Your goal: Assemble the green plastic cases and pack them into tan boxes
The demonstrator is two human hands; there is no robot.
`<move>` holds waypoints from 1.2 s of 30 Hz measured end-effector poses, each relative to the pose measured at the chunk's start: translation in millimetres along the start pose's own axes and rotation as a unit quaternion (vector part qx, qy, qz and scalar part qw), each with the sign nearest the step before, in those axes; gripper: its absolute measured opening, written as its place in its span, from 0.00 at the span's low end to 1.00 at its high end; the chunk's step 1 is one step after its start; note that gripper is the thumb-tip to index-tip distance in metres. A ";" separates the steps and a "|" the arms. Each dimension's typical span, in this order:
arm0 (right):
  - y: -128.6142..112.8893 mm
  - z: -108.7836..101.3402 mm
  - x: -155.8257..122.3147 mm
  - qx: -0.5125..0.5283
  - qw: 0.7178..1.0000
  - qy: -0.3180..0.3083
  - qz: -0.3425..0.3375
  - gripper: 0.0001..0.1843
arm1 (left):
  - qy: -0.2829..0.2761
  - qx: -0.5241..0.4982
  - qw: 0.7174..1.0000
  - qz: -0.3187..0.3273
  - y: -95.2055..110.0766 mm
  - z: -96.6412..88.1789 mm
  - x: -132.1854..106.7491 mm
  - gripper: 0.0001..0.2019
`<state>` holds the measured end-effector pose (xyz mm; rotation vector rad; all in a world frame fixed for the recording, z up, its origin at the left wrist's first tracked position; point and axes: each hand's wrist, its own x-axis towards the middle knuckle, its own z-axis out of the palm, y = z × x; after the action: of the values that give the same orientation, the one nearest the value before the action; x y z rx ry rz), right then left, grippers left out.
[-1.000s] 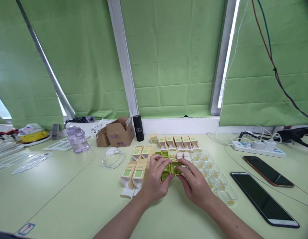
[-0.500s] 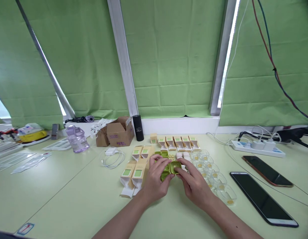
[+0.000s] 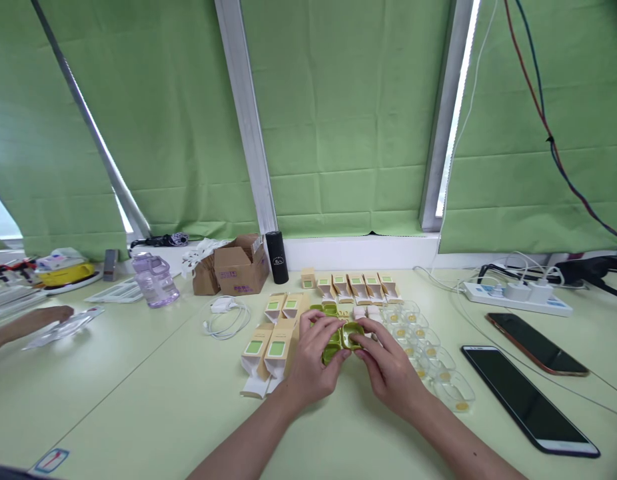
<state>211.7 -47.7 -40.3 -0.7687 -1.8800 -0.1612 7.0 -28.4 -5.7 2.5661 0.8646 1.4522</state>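
Observation:
A small green square case point(image 3: 352, 328), hollow side facing me, is held up between my two hands. My left hand point(image 3: 318, 350) grips its left edge with thumb and fingers. Gripping the right side is my right hand point(image 3: 391, 363), one fingertip inside the hollow. More green cases point(image 3: 330, 310) lie behind and beside my left hand, partly covered by it. Small pinkish-white pieces point(image 3: 373, 312) sit just beyond the held case. Clear plastic cups point(image 3: 453, 392) with yellow spots stand in rows to the right of my right hand. Small open cartons point(image 3: 277, 349) with green labels lie left of my left hand.
A row of similar cartons point(image 3: 358, 289) stands farther back. Two phones point(image 3: 528, 399) and a power strip point(image 3: 553, 303) are at right. At left are a charger cable point(image 3: 231, 327), a purple bottle point(image 3: 156, 280), a cardboard box point(image 3: 241, 267) and another person's hand point(image 3: 56, 315).
Another person's hand has come in from the left edge and reached the clear plastic packets. My right fingertip has shifted slightly within the green case; both my hands otherwise stay in place.

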 end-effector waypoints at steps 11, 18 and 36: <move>-1.5 0.2 2.5 0.014 0.997 0.030 0.067 0.10 | 0.000 -0.003 1.000 -0.002 1.3 -0.9 -0.9 0.21; -7.1 -2.6 5.8 0.025 0.988 0.004 0.153 0.09 | -0.020 0.013 0.999 0.026 0.1 2.2 -3.6 0.33; -0.8 -13.0 8.7 -0.004 0.986 0.037 0.160 0.14 | 0.004 -0.042 0.997 -0.069 -5.8 9.8 -2.7 0.20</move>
<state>219.3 -50.3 -26.9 -1.0436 -1.6622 0.0057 11.3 -22.8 -15.0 2.3901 0.9414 1.4291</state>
